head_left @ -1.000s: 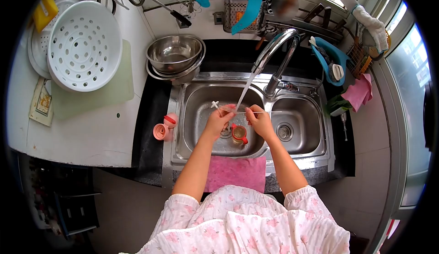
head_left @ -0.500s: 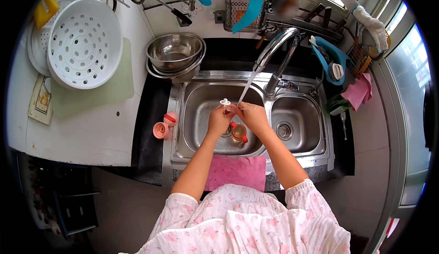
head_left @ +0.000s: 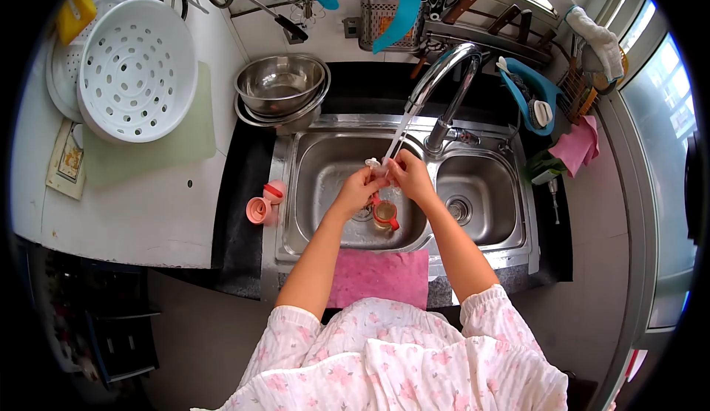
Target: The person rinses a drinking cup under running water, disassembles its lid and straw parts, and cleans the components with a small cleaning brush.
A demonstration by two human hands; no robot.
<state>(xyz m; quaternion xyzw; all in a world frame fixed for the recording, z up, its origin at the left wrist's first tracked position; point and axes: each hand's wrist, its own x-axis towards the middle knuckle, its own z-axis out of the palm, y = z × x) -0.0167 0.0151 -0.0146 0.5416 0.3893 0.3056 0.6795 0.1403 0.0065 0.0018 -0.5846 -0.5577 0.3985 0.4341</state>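
Above the large left sink basin [head_left: 314,219], my left hand [head_left: 356,191] is closed around a small white straw fitting [head_left: 372,162], whose top sticks up past my fingers. My right hand [head_left: 412,177] is pinched close beside it, at the fitting's right side. Something thin and pale shows at the right fingertips, too small to name. A stream of water [head_left: 399,136] from the curved faucet [head_left: 418,99] falls onto the fitting and my fingers. Below my hands, a clear cup with red handles [head_left: 385,214] sits in the basin near the drain.
Pink cup parts [head_left: 259,209] lie on the counter left of the sink. Stacked steel bowls [head_left: 277,89] and a white colander [head_left: 140,71] stand farther left. At right are the smaller basin [head_left: 484,215] and a blue holder [head_left: 534,100]. A pink cloth [head_left: 381,278] hangs over the front edge.
The white fitting has shifted slightly right and tilted into the water stream. My right hand has turned and moved up a little. The cup stays in the basin.
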